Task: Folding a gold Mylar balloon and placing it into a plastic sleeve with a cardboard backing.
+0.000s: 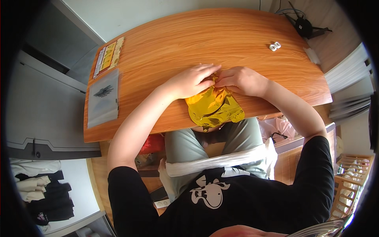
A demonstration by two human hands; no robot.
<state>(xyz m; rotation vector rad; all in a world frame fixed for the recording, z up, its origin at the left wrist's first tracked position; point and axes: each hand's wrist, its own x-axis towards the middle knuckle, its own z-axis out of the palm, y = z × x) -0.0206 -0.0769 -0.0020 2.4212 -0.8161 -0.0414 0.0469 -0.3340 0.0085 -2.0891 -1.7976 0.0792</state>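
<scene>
A limp, shiny gold foil balloon (211,106) lies crinkled at the table's near edge, its lower end hanging slightly over my lap. My left hand (196,81) is at its narrow far end, fingers stretched forward and thumb pressed on the foil. Close against it, my right hand (241,80) pinches the same end between thumb and curled fingers. The fingertips of both hands almost meet, and the bit of foil between them is partly hidden.
On the wooden table (169,43), a clear plastic sleeve (103,98) with dark marks and a printed yellow card (108,57) lie at left. Two small white rolls (275,46) sit at far right. A black device with antennas (304,27) stands beyond the right corner.
</scene>
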